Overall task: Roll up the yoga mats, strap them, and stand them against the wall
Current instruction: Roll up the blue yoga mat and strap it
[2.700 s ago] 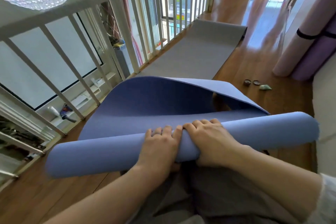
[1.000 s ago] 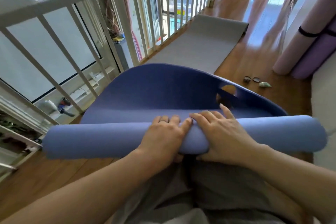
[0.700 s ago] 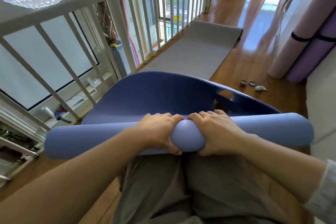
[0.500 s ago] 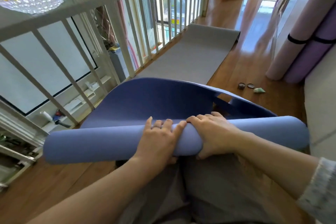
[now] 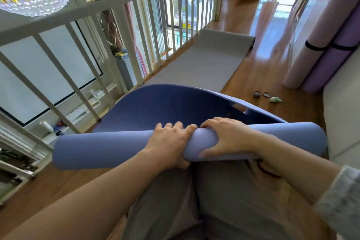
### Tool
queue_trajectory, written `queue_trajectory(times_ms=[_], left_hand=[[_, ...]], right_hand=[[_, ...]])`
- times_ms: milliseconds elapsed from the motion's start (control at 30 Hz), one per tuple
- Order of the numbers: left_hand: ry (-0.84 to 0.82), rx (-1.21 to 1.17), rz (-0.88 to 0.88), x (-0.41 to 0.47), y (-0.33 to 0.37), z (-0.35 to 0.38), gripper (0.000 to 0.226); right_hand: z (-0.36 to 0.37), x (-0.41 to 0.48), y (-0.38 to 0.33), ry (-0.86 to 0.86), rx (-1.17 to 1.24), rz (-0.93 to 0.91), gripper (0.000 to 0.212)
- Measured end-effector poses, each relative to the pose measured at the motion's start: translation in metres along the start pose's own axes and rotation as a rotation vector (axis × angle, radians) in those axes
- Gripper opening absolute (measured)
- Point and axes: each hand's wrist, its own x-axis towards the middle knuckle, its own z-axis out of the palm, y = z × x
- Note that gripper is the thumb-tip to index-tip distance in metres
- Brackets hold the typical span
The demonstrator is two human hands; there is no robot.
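- Head view: the blue mat (image 5: 116, 148) is rolled for the most part. The roll lies crosswise in front of the person, just above the knees in grey trousers (image 5: 224, 200).
- The part of the blue mat that is not yet rolled rises behind the roll in a high curve, and its far edge is lifted off the wooden floor (image 5: 259, 72).
- The left hand (image 5: 169, 146) grasps the roll near its middle. The fingers are curled over the top and the thumb is underneath.
- The right hand (image 5: 228, 138) grasps the roll just beside the left one. Its fingers bend over the top and its thumb presses on the near side.
- The fingertips of both hands almost meet on top of the roll.
- Farther away, a grey mat (image 5: 204, 62) lies flat on the floor along the white railing (image 5: 124, 17).
- At the right, a pink rolled mat (image 5: 315, 31) and a purple rolled mat (image 5: 335, 54) lean against the wall (image 5: 350, 113), touching each other. A black strap (image 5: 319, 47) goes around the pink one; I cannot tell if the same strap holds the purple one.
- Some small objects (image 5: 266, 95) lie on the floor near the lower ends of these two mats. They are too small to name.
- A crystal lamp (image 5: 33, 0) is seen at the upper left, beyond the railing.
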Motion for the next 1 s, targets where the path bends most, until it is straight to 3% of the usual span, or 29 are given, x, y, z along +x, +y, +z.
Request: queue_trajectory(times_ms=[67,133,167,300,367,433,567,833,933,1000], left_hand=[[0.008,-0.028,0.006,0.002,-0.003,-0.001,0.091],[0.007,-0.043,0.006,0.002,-0.003,-0.001,0.089],[0.006,-0.043,0.007,0.002,-0.003,0.0,0.089],[-0.004,-0.033,0.013,0.004,-0.001,-0.001,0.088],[-0.009,-0.029,0.006,0.005,0.0,-0.002,0.088],[-0.012,-0.032,0.006,0.006,0.001,-0.001,0.088],[-0.03,-0.05,-0.005,0.006,-0.003,0.0,0.089],[-0.048,-0.016,0.022,0.011,-0.003,0.001,0.085],[-0.045,0.005,0.03,0.015,-0.005,0.0,0.085],[-0.058,0.007,0.027,0.019,-0.005,0.0,0.086]], right_hand=[[-0.01,0.004,0.014,0.114,0.137,0.102,0.063],[-0.017,0.011,0.035,0.235,0.003,0.281,0.051],[-0.018,0.015,0.045,0.219,-0.091,0.38,0.049],[-0.018,0.041,0.079,-0.111,-0.133,0.743,0.057],[-0.004,0.071,0.121,-0.208,-0.145,0.812,0.066],[0.006,0.084,0.133,-0.27,-0.203,0.801,0.07],[-0.012,0.069,0.084,0.063,-0.18,0.695,0.044],[-0.07,0.1,0.091,0.634,0.002,0.474,0.03],[-0.087,0.115,0.077,0.675,0.184,0.305,0.033],[-0.08,0.118,0.053,0.617,0.016,0.208,0.041]])
